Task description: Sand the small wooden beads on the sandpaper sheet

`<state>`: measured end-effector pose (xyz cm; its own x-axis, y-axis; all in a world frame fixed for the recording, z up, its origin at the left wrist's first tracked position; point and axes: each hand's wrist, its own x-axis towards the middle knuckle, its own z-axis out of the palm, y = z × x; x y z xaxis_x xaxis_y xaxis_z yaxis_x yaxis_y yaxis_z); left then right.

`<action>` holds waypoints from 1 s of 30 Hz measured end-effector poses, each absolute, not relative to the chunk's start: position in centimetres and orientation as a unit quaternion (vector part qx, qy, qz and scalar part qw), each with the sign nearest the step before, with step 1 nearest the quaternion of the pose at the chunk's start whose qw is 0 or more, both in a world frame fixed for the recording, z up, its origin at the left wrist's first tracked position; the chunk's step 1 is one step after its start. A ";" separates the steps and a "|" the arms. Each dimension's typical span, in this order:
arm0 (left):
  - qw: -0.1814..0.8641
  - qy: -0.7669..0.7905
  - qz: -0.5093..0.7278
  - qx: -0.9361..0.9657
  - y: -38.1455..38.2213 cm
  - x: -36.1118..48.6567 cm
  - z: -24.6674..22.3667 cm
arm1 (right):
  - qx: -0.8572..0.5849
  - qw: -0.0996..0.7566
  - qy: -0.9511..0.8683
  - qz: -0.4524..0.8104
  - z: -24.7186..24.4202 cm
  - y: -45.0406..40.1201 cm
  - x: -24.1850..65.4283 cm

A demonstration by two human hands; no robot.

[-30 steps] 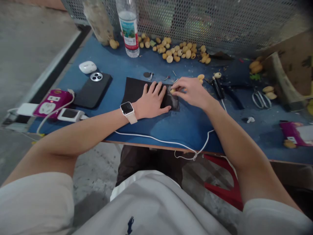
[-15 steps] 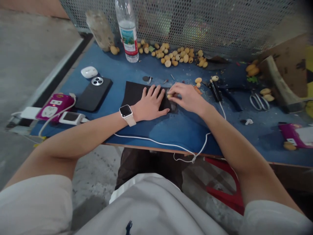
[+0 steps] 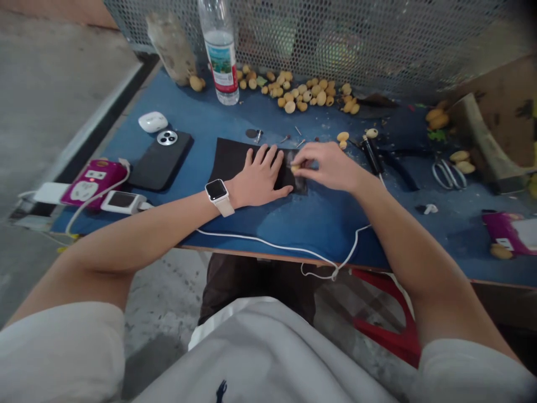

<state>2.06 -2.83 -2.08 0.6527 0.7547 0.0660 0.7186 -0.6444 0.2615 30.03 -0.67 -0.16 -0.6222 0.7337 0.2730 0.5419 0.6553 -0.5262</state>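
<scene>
Hands: the left hand (image 3: 260, 176) lies open and flat, fingers spread; the right hand (image 3: 329, 165) is closed to a pinch, fingertips together.

Held piece: a small tan piece (image 3: 296, 168) (a seed or a bead, too small to tell from here) sits in the right hand's fingertips, just above the black sheet or touching it.

Under the hands: a black sheet (image 3: 235, 157) lies on the blue tabletop (image 3: 319, 224), with the left hand pressing on it and a worn grey patch near its right end.

Left wrist: a white smartwatch (image 3: 217, 190) with a pale strap.

Far edge: a clear water bottle (image 3: 220, 56) stands upright beside a heap of tan pieces (image 3: 297, 95), against a perforated metal screen (image 3: 377, 45).

Left side: a black phone (image 3: 161, 159) lies just below a white earbud case (image 3: 153, 121), near a magenta power socket (image 3: 90, 190).

Right side: black-handled tools (image 3: 371, 157) lie near the right hand, with steel scissors (image 3: 448, 175) farther along.

Front edge: a white cable (image 3: 268, 242) runs across the tabletop and droops over the edge, above a red stool (image 3: 386, 319).
</scene>
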 end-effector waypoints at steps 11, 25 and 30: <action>0.108 0.405 0.092 0.903 -2.4 2.0 -2.5 | -0.372 0.277 -0.864 0.195 -0.9 -0.8 30.0; 0.113 0.406 0.079 0.904 -2.7 1.9 -2.1 | -0.353 0.271 -0.865 0.232 -0.7 -1.4 30.2; 0.109 0.401 0.087 0.905 -2.7 1.9 -2.2 | -0.362 0.289 -0.857 0.225 -1.0 -1.4 30.3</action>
